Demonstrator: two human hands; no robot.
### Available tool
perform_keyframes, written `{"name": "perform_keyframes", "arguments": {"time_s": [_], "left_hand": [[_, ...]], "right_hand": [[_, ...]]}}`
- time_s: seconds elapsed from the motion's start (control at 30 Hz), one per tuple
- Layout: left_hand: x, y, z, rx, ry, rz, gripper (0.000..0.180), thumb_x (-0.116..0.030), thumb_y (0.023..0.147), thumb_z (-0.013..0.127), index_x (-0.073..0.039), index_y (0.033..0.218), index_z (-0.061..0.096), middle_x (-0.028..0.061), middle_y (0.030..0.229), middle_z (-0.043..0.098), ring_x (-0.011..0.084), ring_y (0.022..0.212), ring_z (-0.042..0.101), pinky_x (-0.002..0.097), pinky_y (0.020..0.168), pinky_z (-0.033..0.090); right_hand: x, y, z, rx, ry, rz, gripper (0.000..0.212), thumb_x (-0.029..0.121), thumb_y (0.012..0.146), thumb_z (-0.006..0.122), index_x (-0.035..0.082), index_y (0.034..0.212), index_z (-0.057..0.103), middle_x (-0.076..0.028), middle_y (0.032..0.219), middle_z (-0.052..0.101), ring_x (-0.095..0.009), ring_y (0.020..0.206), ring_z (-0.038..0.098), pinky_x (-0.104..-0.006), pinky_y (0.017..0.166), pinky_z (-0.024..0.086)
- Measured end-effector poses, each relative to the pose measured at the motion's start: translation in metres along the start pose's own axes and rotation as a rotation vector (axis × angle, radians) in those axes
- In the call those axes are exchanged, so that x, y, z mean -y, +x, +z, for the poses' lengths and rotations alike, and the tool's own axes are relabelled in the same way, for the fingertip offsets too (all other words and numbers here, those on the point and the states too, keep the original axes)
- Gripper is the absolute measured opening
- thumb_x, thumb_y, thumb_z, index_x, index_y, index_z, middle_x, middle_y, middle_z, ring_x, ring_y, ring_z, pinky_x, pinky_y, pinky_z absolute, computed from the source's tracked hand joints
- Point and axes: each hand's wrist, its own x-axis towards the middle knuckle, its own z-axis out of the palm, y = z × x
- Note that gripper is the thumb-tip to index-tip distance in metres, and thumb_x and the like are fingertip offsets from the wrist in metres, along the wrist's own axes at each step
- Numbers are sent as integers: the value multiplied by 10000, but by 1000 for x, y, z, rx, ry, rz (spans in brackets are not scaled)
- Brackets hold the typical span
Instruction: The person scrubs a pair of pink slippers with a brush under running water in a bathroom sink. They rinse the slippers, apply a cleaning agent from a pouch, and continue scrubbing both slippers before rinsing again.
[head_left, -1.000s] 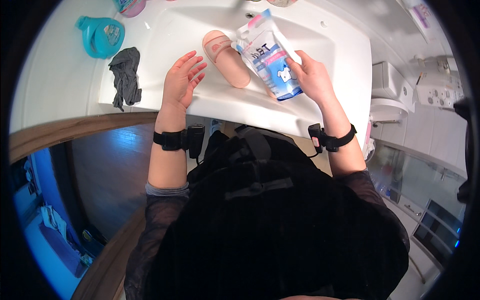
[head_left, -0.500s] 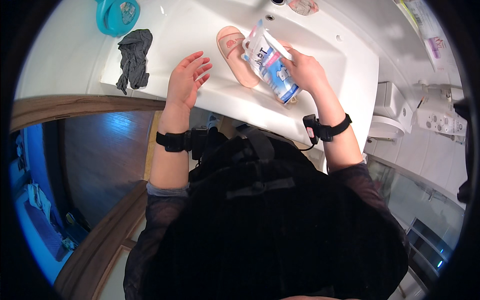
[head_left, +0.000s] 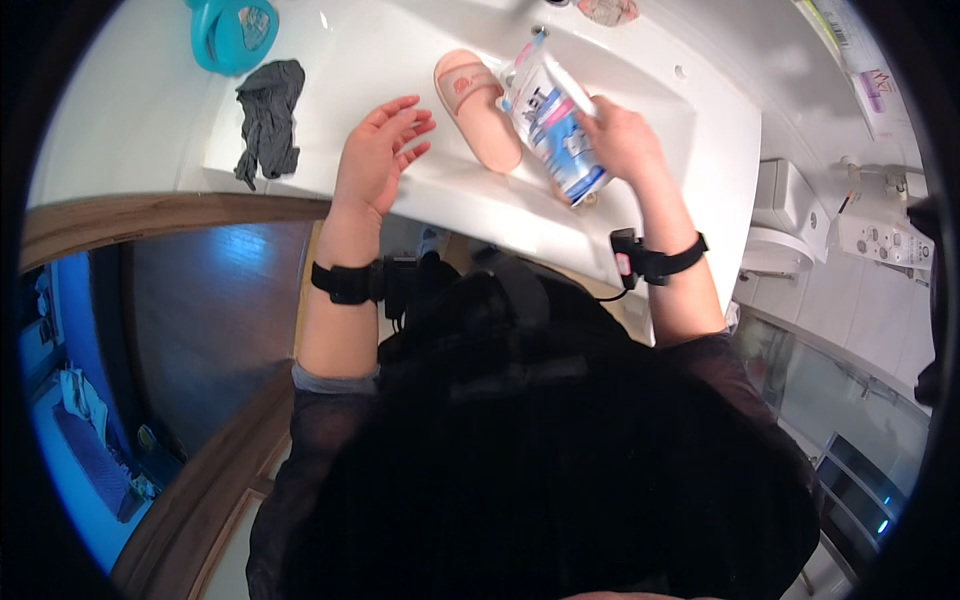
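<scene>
A blue, white and pink plastic pouch hangs tilted over the white sink basin, my right hand gripping its right edge. Left of the pouch, a pink slide slipper lies in the basin, its toe strap toward the back. Another item under the pouch is mostly hidden; only a small bit shows by its lower end. My left hand hovers over the front of the sink, left of the slipper, fingers loosely curled and apart, holding nothing.
A crumpled dark grey cloth lies on the left ledge of the sink, near a teal plastic container. A pinkish soap-like piece sits at the back rim. To the right stands a white toilet; a wooden door frame runs at left.
My right hand has shifted slightly right with the pouch, which has turned a little and uncovers more of the slipper. My left hand has moved slightly to the right.
</scene>
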Motion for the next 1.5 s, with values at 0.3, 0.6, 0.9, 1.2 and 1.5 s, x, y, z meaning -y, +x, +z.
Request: {"name": "perform_keyframes", "arguments": {"time_s": [0.3, 0.6, 0.9, 1.2, 1.5], "left_hand": [[2, -1, -10, -14, -34, -6, 276, -143, 963, 568, -25, 1212, 573, 100, 1084, 642, 201, 1040, 614, 322, 857, 493], [3, -2, -17, -32, -54, -31, 265, -142, 966, 561, -29, 1205, 578, 87, 1068, 643, 199, 1029, 617, 316, 852, 496], [1, 3, -22, -25, -51, -20, 258, -136, 961, 562, -27, 1194, 585, 91, 1056, 648, 190, 994, 624, 315, 846, 504], [66, 45, 55, 107, -62, -399, 421, -258, 982, 570, -91, 1352, 458, 78, 1251, 567, 229, 1203, 517, 499, 945, 472], [77, 44, 90, 205, -368, -354, 374, -231, 982, 595, -168, 1324, 456, 64, 1253, 593, 201, 1112, 611, 458, 929, 496]], "right_hand": [[-4, 3, 18, -77, 19, -80, 399, 365, 962, 521, 145, 1288, 590, -199, 1007, 699, -368, 962, 665, -453, 841, 528], [10, 17, 20, -89, 94, -184, 350, 366, 942, 537, 113, 1162, 636, -174, 1151, 657, -357, 1018, 643, -455, 864, 518], [16, 35, 17, -99, 48, -151, 355, 363, 945, 529, 105, 1163, 638, -172, 1019, 697, -365, 1003, 645, -455, 862, 514], [14, 41, -1, -35, 512, -131, 382, 302, 936, 593, 12, 1182, 631, -172, 943, 716, -293, 897, 692, -385, 801, 520], [-16, -6, 41, 224, 1629, 121, 545, 215, 935, 656, 98, 1407, 411, -29, 1209, 590, -141, 1053, 590, -294, 861, 508]]}}
